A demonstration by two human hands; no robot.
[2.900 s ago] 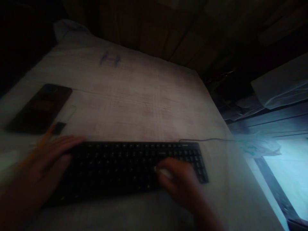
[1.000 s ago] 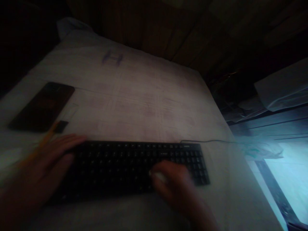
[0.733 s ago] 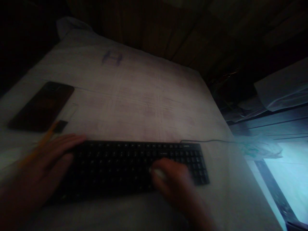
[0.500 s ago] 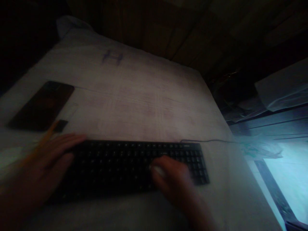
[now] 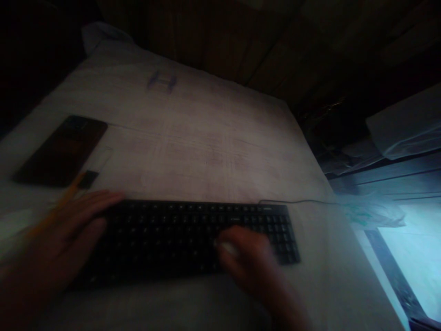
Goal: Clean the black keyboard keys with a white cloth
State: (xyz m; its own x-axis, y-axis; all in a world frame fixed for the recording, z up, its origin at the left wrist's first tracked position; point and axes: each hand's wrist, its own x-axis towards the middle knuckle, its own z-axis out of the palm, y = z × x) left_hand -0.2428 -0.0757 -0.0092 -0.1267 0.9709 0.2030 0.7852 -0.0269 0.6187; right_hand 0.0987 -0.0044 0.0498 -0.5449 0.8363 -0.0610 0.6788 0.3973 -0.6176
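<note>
A black keyboard [image 5: 165, 243] lies across the near part of the cloth-covered table. My left hand [image 5: 65, 243] rests at its left end, fingers stretched out flat and the thumb apart. Over the right part of the keys, my right hand [image 5: 248, 257] is closed, thumb and forefinger pressed together. A pale patch shows at its thumb; whether that is the nail or something small held there is unclear. Beside my left hand lie a yellow pencil-like stick [image 5: 65, 197] and a small dark piece [image 5: 88, 179], both blurred.
A dark phone [image 5: 64, 149] lies face down at the left. The keyboard's cable [image 5: 306, 201] runs right, over the edge of the table [image 5: 206, 138]. Clear plastic bags [image 5: 375, 211] are at the right by bright light. A dark plank wall [image 5: 213, 41] stands behind.
Almost nothing differs. Both hands stay in place at the keyboard, and the view has shifted very slightly.
</note>
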